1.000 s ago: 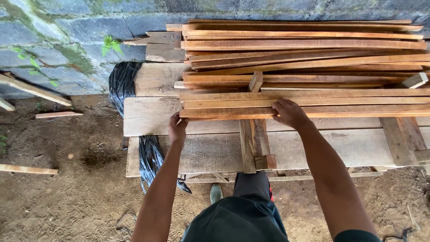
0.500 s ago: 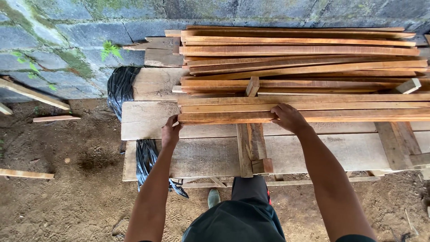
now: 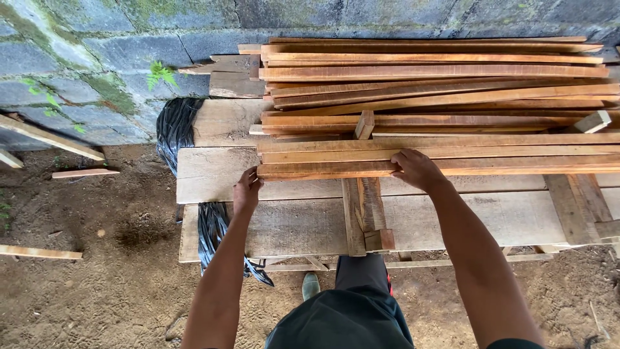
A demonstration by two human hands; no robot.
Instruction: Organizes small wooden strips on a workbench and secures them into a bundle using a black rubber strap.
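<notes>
You see orange-brown slats (image 3: 452, 116) at 12 o'clock, pale grey planks (image 3: 303, 223), black plastic sheet (image 3: 177, 126) at 10 o'clock.

Mossy block wall (image 3: 97, 45), black plastic sheet (image 3: 175, 126) — dirt floor (image 3: 97, 284)

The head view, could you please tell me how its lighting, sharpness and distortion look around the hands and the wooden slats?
Head view: soft, even daylight, no glare, only faint shadows under the stack of wooden slats; left hand and right hand on the nearest slat are sharp, without motion blur; the wide lens bows the long slats slightly toward the frame edges; the stone wall and dirt ground are also in focus.
</notes>
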